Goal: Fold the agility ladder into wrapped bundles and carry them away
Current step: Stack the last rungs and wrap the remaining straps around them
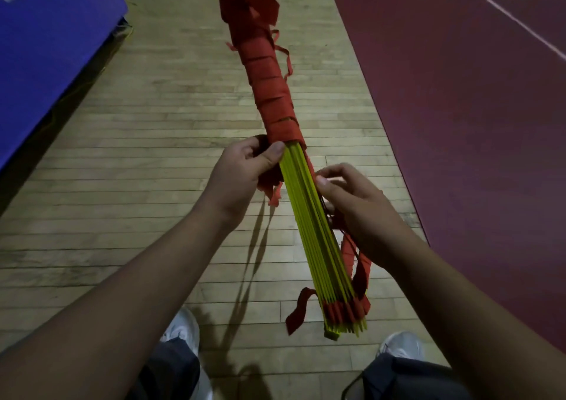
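The agility ladder (309,225) is gathered into one long bundle of yellow rungs held in the air in front of me. Red strap (269,87) is wound around its far half, and loose red strap ends hang off the near end. My left hand (242,172) grips the bundle where the red wrapping ends, thumb on the yellow rungs. My right hand (355,203) holds the bundle's right side and pinches a red strap against it. The rungs' near end points down toward my feet.
I stand on a wooden gym floor (137,166). A dark red court surface (474,123) with white lines lies to the right. A blue padded mat (49,47) stands at the left. My white shoes (183,329) show at the bottom.
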`<state>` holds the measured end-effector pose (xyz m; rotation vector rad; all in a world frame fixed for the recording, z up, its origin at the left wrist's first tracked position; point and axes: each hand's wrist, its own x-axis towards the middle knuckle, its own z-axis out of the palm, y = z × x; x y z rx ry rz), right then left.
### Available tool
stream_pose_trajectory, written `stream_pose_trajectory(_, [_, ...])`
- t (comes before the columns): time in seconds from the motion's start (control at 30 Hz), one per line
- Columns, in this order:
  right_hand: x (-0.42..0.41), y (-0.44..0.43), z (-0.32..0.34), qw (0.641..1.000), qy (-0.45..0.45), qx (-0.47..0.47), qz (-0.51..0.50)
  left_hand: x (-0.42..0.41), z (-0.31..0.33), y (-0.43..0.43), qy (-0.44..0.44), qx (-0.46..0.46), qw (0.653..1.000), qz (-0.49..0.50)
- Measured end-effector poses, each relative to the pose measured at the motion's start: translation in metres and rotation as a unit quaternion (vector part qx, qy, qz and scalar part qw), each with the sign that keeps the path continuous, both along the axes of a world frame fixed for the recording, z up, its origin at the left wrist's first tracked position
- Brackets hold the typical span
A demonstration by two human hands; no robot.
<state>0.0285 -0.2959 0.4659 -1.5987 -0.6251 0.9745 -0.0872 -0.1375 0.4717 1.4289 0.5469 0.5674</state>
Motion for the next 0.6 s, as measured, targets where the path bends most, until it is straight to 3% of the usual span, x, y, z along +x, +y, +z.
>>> stream_pose_trajectory(0.07, [-0.001,-0.002,0.002,0.991,0.123,-0.008,0.06,0.0,0.001,0.001,-0.015,-0.009,1.0,-0.014])
stream_pose_trajectory(0.13, [-0.003,-0.004,0.004,0.982,0.168,0.01,0.086,0.0,0.0,0.004,-0.019,-0.004,1.0,-0.02])
stream_pose_trajectory(0.37, [-0.003,-0.004,0.001,0.998,0.025,0.065,-0.009,-0.003,0.006,0.011,0.052,0.076,0.995,-0.041])
stream_pose_trajectory(0.47, [-0.002,-0.003,-0.002,0.997,0.004,0.066,-0.043,-0.003,0.007,0.008,0.093,0.115,0.989,-0.012])
stream_pose_trajectory(0.6, [-0.002,-0.002,-0.012,0.994,-0.084,0.038,-0.055,-0.001,0.009,-0.004,0.078,0.139,0.986,0.038])
